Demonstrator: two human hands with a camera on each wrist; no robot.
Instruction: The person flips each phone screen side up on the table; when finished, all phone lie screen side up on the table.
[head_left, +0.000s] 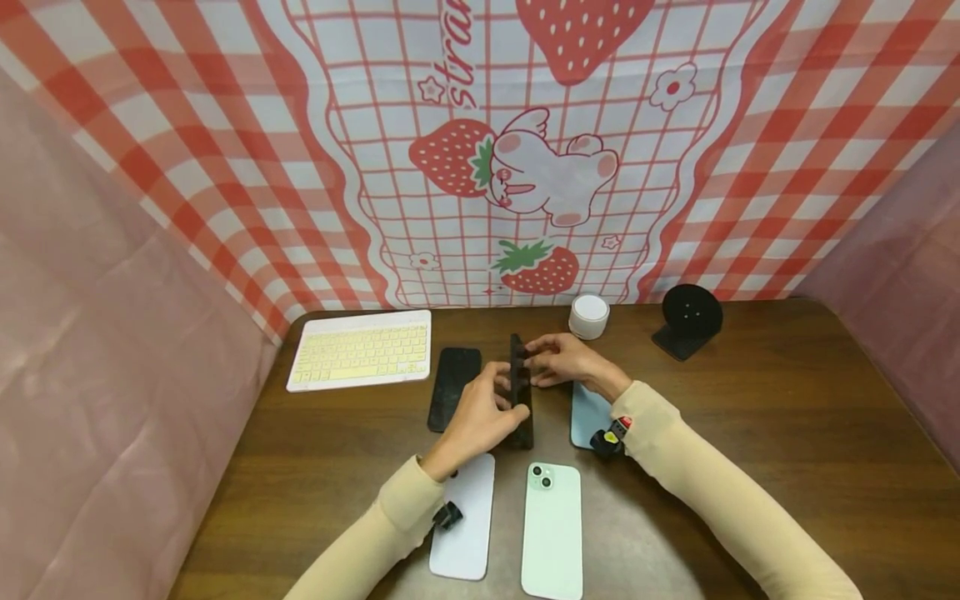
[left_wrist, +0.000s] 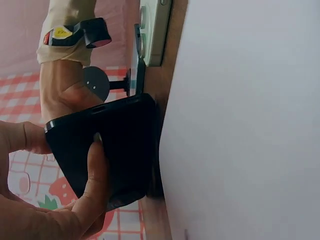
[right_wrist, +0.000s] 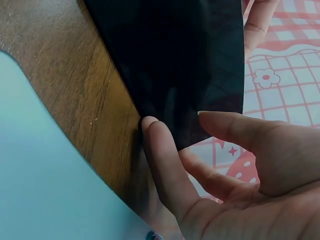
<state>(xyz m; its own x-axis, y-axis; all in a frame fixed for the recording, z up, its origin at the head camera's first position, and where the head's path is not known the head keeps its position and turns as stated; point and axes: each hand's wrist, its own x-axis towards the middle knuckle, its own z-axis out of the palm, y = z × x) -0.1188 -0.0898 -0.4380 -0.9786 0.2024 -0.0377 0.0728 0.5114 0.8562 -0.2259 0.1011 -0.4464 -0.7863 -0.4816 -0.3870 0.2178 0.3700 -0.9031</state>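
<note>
A thin black phone [head_left: 521,417] stands on its long edge near the middle of the table, its glossy dark face [right_wrist: 165,60] turned toward the right hand. The left hand [head_left: 480,412] grips it from the left; one finger lies across its dark side [left_wrist: 125,150] in the left wrist view. At the far end, the right hand [head_left: 566,363] holds the phone's corner, fingertips [right_wrist: 156,130] at its edge and face. Another black phone [head_left: 453,387] lies flat just left of it. A blue phone [head_left: 588,414] lies partly under the right wrist.
A white phone [head_left: 463,542] and a pale green phone [head_left: 552,529] lie nearest the viewer. Behind stand a white keyboard with yellow keys [head_left: 363,350], a white round cylinder [head_left: 589,317] and a black round-topped stand [head_left: 690,318]. A strawberry-print cloth [head_left: 480,217] hangs along the table's back edge.
</note>
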